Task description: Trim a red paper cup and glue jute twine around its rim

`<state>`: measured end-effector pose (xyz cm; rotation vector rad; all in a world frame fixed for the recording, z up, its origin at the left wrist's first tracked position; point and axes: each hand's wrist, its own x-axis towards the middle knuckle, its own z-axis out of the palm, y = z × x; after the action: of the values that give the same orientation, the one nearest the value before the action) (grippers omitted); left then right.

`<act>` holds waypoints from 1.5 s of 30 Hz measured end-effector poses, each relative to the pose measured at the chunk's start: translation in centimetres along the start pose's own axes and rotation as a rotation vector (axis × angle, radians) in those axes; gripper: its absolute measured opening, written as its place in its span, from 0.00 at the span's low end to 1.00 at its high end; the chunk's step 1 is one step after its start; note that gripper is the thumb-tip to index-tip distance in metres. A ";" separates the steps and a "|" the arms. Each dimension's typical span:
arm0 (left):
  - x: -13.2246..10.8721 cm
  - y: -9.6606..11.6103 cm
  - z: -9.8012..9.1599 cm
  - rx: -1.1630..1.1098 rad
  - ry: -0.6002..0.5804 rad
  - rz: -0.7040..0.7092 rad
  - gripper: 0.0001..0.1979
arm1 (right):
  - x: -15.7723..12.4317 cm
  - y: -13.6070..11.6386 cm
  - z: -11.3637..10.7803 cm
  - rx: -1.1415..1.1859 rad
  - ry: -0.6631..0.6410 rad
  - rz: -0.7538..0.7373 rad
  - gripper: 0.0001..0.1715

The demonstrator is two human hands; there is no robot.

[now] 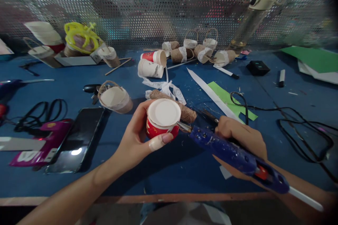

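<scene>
Holding a red-and-white paper cup (163, 113), white round end up, at the centre of the frame with the left hand (137, 133), fingers curled around its side. Gripping a dark-blue glue gun (224, 149) right of centre with the right hand (243, 135), fingers wrapped closed, and pointing the metal nozzle (185, 126) at the cup's right side; cannot tell whether touching. Showing, just behind the cup on the blue worktop (158, 172), a brown twine roll (188, 112).
</scene>
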<state>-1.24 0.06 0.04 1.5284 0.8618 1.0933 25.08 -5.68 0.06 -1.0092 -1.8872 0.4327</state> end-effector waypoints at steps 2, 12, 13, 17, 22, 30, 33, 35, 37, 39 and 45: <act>-0.1 -0.2 -0.2 -0.031 -0.017 -0.001 0.31 | -0.1 -0.1 -0.1 -0.009 0.001 0.019 0.23; -0.4 -0.4 -0.2 0.020 -0.058 -0.047 0.31 | -0.3 0.1 0.3 -0.018 0.031 0.042 0.21; -0.3 -0.3 -0.1 0.036 -0.062 -0.055 0.31 | -0.3 0.1 0.5 -0.013 0.055 0.027 0.21; -0.1 -0.2 -0.1 0.032 -0.061 -0.082 0.32 | -0.3 0.1 0.9 -0.012 0.094 0.016 0.20; -0.2 -0.1 -0.1 0.007 -0.063 -0.107 0.34 | -0.2 -0.1 0.6 -0.019 0.073 0.099 0.20; -0.2 -0.3 -0.4 0.008 -0.090 -0.121 0.36 | -0.3 -0.2 0.4 0.018 0.028 0.081 0.21; -0.2 -0.2 -0.3 -0.003 -0.099 -0.132 0.36 | -0.3 -0.4 0.0 -0.016 -0.024 0.133 0.20; -0.2 -0.2 -0.2 -0.014 -0.078 -0.113 0.35 | -0.1 -0.4 -0.2 -0.022 -0.038 0.154 0.20; -0.3 -0.2 -0.1 -0.023 -0.054 -0.081 0.34 | 0.0 -0.5 -0.4 -0.018 -0.032 0.165 0.20; -0.3 -0.2 -0.2 -0.028 -0.053 -0.063 0.31 | 0.1 -0.5 -0.4 -0.008 -0.032 0.171 0.20; -0.3 0.0 -0.2 -0.030 -0.081 -0.074 0.27 | 0.1 -0.6 -0.6 0.032 -0.046 0.185 0.18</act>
<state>-1.56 -0.11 0.02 1.4938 0.8361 0.9796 25.30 -6.03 0.78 -1.1660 -1.8288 0.5960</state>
